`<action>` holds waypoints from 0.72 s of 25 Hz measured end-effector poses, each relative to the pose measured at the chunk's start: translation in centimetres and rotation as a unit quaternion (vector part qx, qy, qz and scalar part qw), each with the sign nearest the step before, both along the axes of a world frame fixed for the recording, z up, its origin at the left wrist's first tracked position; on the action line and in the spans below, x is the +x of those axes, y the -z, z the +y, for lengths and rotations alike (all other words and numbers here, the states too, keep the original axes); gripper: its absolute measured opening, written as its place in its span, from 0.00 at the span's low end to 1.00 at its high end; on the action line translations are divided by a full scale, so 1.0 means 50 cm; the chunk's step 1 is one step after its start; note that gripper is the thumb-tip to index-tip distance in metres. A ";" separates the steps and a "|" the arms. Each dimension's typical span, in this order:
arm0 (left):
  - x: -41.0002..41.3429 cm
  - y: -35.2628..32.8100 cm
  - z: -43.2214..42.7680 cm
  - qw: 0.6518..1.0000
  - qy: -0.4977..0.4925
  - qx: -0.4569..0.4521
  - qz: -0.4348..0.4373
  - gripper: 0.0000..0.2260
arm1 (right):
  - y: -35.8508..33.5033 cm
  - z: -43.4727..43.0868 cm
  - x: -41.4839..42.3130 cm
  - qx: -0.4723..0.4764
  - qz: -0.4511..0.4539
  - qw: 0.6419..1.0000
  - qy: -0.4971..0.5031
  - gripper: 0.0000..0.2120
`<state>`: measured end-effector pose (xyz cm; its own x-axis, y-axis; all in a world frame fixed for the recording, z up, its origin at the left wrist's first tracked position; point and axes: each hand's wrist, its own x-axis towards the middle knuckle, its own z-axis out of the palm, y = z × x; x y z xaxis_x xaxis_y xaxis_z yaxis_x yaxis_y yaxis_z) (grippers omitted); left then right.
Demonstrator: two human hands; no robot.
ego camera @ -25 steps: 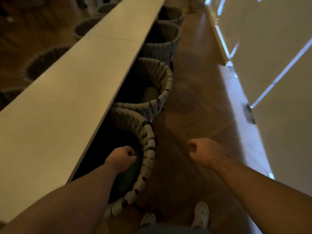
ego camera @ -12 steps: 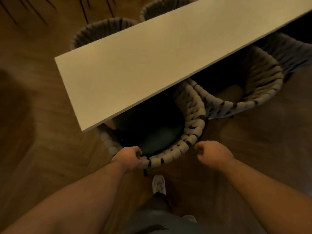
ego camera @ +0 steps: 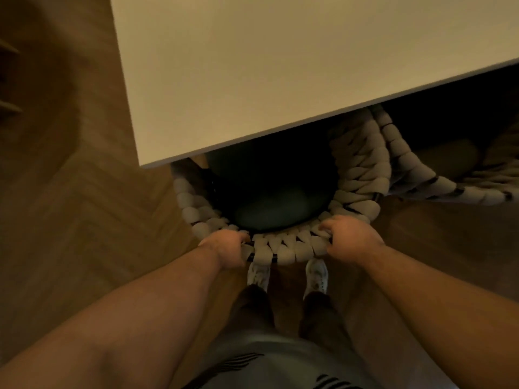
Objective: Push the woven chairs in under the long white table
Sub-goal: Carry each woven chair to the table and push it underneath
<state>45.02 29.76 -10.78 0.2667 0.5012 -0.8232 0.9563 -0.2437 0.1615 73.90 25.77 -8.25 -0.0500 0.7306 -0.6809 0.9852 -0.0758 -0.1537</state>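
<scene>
My left hand (ego camera: 224, 248) grips the near rim of the tub-shaped chair of thick pale woven rope (ego camera: 283, 249), fingers curled over the top edge just left of centre. My right hand (ego camera: 351, 240) holds the same rim further right, its fingers (ego camera: 328, 226) hooked over the braid and the thumb down the outer face. The light is dim, so I cannot tell how far either set of fingertips reaches inside.

The chair stands straight in front of me, at the left end of the long white table (ego camera: 280, 66). Its far half is beneath the tabletop, while the near arc of the back and part of the dark green seat cushion (ego camera: 269, 200) stick out towards me. A second woven chair (ego camera: 421, 182) sits close against it on the right, also partly under the table. My white shoes (ego camera: 316, 273) are just behind the rim on the herringbone wooden floor (ego camera: 84, 206).

I judge the rope soft and slightly giving under the grip, but wrapped on a stiff frame, so a push should carry through. The chair looks fairly heavy and likely to drag rather than glide on the wood. Two hands spread evenly on the back rim is the right hold, since a lopsided push would swing it into its neighbour.
</scene>
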 end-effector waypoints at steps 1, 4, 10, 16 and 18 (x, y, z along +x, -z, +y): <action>0.005 0.009 -0.004 1.000 0.021 0.000 0.017 0.30 | 0.019 0.011 0.007 -0.013 -0.004 1.000 -0.027 0.27; 0.019 0.036 -0.013 0.993 0.096 0.010 0.070 0.27 | 0.070 0.029 0.028 -0.060 -0.038 0.991 -0.114 0.34; 0.031 0.088 -0.010 0.983 0.130 0.011 0.130 0.22 | 0.138 0.040 0.052 -0.079 -0.096 0.960 -0.250 0.31; 0.019 0.063 -0.030 0.984 0.116 0.050 0.128 0.12 | 0.159 0.036 0.033 -0.091 -0.137 0.953 -0.255 0.34; -0.005 0.060 -0.041 0.984 0.115 0.037 0.128 0.13 | 0.164 0.021 0.011 -0.087 -0.131 0.954 -0.254 0.33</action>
<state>44.79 27.73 -13.79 0.1696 0.5130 -0.8415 0.8814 -0.4610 -0.1034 74.43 26.81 -16.43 -0.1790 0.5326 -0.8272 0.9048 0.4193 0.0742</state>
